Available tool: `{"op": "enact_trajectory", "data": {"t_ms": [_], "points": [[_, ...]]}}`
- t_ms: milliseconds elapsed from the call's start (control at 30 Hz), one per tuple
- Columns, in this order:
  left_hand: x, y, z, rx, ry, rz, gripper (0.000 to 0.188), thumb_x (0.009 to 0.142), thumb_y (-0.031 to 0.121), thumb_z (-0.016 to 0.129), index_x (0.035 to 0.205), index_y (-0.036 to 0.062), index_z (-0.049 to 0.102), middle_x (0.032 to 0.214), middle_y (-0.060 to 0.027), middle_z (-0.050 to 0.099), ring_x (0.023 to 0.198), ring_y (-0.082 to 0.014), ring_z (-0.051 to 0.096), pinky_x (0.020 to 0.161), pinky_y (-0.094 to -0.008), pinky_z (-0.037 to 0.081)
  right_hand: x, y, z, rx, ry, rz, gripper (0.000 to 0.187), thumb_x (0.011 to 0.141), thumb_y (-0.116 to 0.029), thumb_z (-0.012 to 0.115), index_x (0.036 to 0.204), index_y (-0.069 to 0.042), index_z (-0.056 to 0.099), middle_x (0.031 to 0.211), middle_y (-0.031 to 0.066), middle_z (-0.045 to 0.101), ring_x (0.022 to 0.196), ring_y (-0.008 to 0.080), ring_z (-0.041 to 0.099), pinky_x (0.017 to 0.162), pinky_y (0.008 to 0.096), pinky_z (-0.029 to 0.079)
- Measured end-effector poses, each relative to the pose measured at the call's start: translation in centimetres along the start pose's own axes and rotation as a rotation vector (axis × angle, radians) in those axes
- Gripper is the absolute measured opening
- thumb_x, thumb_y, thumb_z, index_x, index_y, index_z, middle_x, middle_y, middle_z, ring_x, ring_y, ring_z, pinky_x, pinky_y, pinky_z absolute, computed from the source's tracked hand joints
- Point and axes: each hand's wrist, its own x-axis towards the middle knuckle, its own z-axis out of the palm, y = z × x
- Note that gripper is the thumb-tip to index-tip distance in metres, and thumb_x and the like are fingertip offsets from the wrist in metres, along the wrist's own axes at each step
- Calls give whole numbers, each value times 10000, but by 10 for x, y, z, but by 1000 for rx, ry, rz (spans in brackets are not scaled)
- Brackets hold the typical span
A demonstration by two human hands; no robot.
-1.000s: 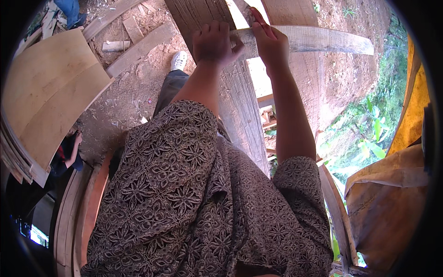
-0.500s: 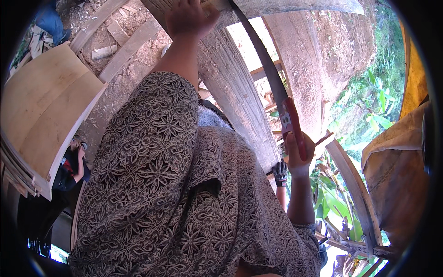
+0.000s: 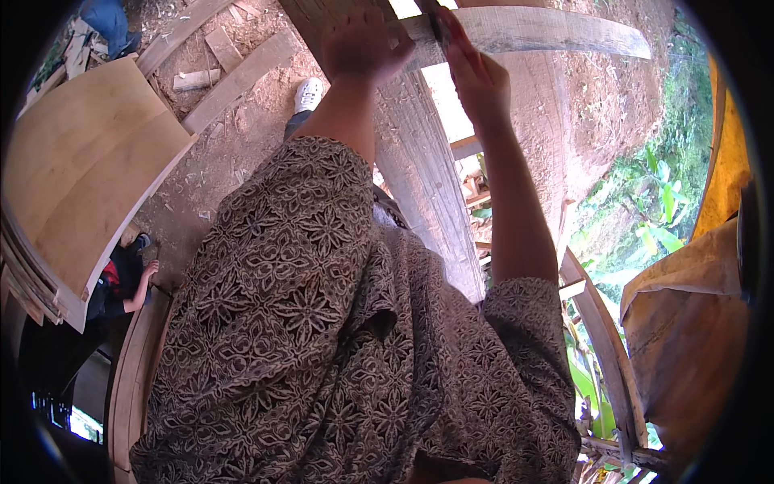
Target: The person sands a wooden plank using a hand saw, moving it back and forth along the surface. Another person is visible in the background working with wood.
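My right hand [image 3: 482, 87] is wrapped around the red handle [image 3: 465, 52] of a handsaw. Its dark blade [image 3: 433, 14] crosses a weathered plank [image 3: 556, 32] and runs out past the upper edge of the view. On the near end of that plank, just left of the blade, my left hand [image 3: 361, 47] bears down with its thumb out to the side and fingers curled over the wood. Beneath lies a thick grey beam [image 3: 423, 177], running toward my body.
Stacked plywood sheets [image 3: 97, 161] stand at left, beside a person's arm [image 3: 143, 286]. Another person's blue-trousered leg [image 3: 109, 28] is at far left. Wood offcuts [image 3: 222, 50] and a white shoe [image 3: 308, 95] are on the ground. A tarp [image 3: 685, 298] hangs at right.
My right hand has pushed the saw forward and up, bringing the handle close to the plank. My left hand keeps its place on the wood. The gloved hand beneath my right arm is now out of sight.
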Motion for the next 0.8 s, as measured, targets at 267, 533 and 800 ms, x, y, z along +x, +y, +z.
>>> {"op": "enact_trajectory", "data": {"t_ms": [267,533,800], "points": [[15,-3,0,-21,206,-19,462,858,504,601,1044,82,632,1000,-156,653,955,-360,661,838,-554,513,-228,29,-124,43,2,177,306,1023,-214,662,799,-7,644,610,-18,484,599,53,441,524,291,338],[9,-5,1,93,-12,-101,602,843,604,595,1137,83,664,1180,-120,667,1134,-287,625,953,-499,472,-173,43,-97,34,-47,135,305,1002,-184,669,751,-17,621,585,-26,471,577,50,444,508,305,327],[0,-4,-2,101,70,29,569,845,567,592,1138,82,642,1102,-130,669,1040,-324,645,889,-515,489,17,0,20,97,7,-99,374,968,-335,709,780,-15,662,636,6,573,641,84,524,587,331,429]]}}
